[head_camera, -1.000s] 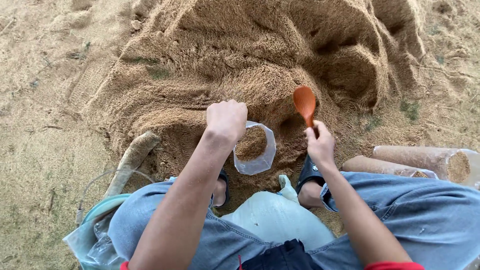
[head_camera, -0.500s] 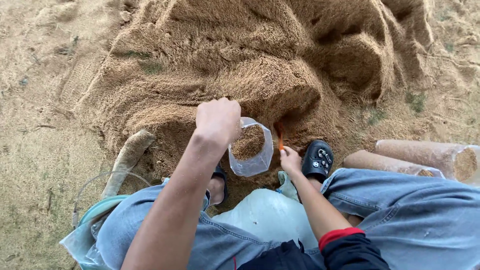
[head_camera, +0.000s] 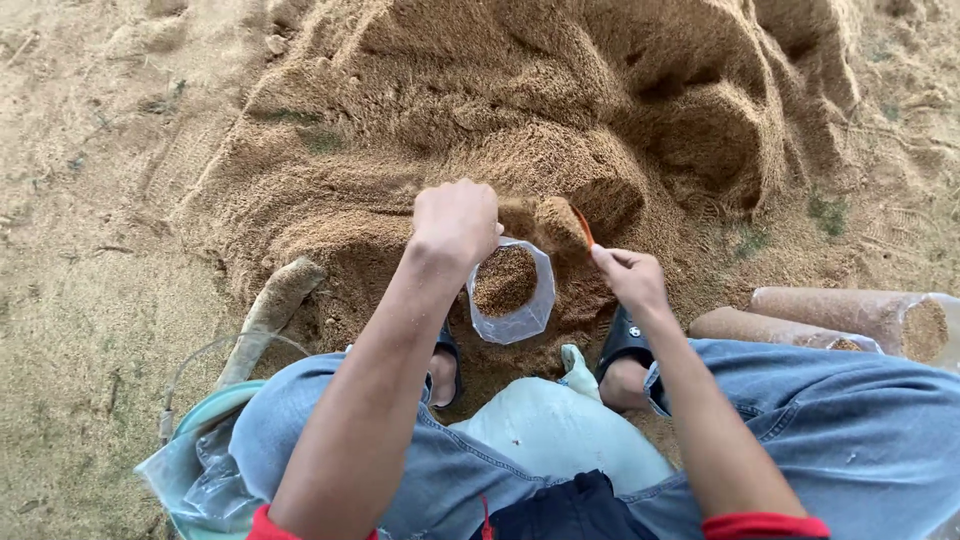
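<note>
My left hand (head_camera: 455, 220) pinches the rim of the clear bag (head_camera: 510, 290), which hangs just below my fingers, partly filled. My right hand (head_camera: 628, 280) grips the orange scoop (head_camera: 565, 225), heaped beside the mouth; room remains.

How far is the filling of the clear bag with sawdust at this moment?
Done: the clear plastic bag already holds brown sawdust, and two filled packed bags lie at the right. In hand: the left hand holds the bag open, and the right hand tips a loaded orange scoop at its mouth. Left: the bag's upper part is unfilled.
</note>
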